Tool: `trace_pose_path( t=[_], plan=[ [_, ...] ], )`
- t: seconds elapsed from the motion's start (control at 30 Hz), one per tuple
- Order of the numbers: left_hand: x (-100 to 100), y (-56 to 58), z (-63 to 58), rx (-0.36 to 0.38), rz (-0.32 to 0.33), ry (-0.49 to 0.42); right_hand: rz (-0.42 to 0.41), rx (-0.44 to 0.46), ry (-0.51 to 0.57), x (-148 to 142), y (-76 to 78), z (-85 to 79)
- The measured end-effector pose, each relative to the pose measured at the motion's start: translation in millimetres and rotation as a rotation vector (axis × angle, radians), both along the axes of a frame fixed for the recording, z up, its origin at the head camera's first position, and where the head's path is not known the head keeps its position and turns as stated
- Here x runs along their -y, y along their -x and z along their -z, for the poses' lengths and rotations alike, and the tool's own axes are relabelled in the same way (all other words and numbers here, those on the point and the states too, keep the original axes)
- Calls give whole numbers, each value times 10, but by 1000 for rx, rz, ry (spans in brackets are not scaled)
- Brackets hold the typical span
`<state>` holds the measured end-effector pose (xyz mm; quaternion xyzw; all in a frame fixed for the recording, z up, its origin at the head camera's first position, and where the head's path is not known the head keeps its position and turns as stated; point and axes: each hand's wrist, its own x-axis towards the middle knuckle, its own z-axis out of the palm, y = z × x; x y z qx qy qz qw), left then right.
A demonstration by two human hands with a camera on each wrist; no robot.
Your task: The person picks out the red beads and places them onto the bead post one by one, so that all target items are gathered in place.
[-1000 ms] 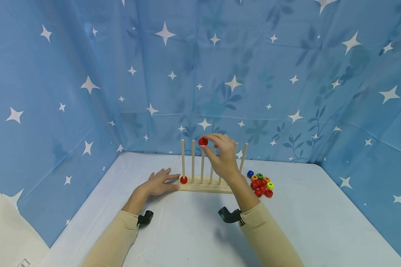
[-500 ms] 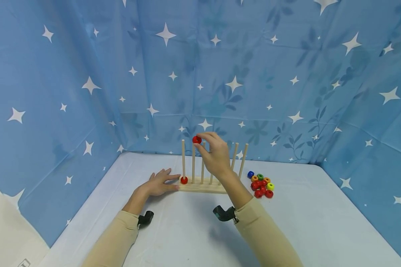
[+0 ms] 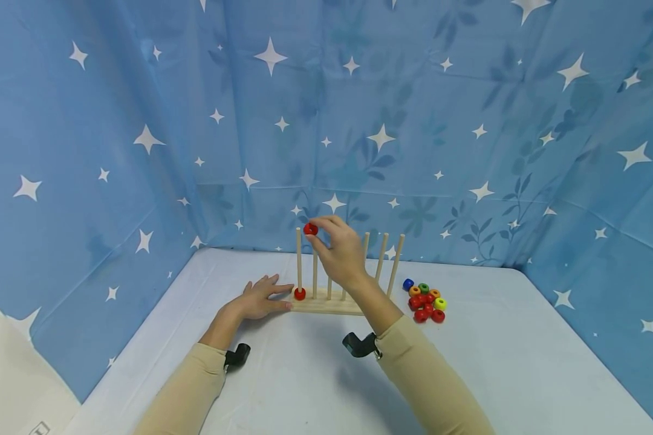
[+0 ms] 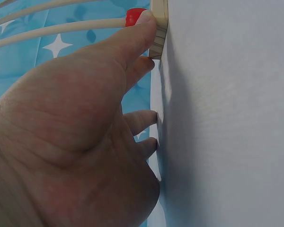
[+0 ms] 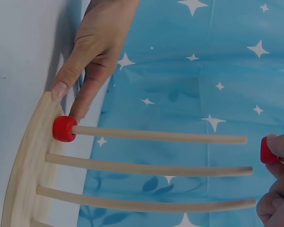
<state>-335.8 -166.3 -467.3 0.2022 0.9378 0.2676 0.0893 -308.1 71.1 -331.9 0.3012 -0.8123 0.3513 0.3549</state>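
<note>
My right hand (image 3: 340, 254) pinches a red bead (image 3: 307, 229) between thumb and fingers. In the head view the bead is level with the tops of the pegs, near the leftmost peg (image 3: 299, 260); in the right wrist view the held bead (image 5: 269, 150) is apart from the peg tips. The wooden peg rack's base (image 3: 326, 307) lies on the table. Another red bead (image 5: 64, 128) sits at the bottom of the end peg. My left hand (image 3: 257, 300) has its fingers spread, thumb and index finger (image 5: 89, 92) touching the base's left end.
Several loose beads (image 3: 427, 304) in red, orange, green, yellow and blue lie right of the rack. More bare pegs (image 3: 396, 260) stand along the base. A blue star-patterned curtain (image 3: 326, 121) hangs behind and beside the white table (image 3: 305, 374).
My right hand has carried the red bead leftward above the rack, from around the third peg toward the leftmost one. The left hand stays at the base's end.
</note>
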Motion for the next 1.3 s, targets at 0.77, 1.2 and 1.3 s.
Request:
trace_pose_path(
  t=[0.77,1.2,1.3],
  plan=[
    [-1,5,2,9,1,2,24,7,-68,184,60,8],
    [-3,17,9,15,-2,4,69,63,-92,240,57,-21],
    [1,15,7,8,-3,5,71,77,-96,249,63,-25]
  ],
)
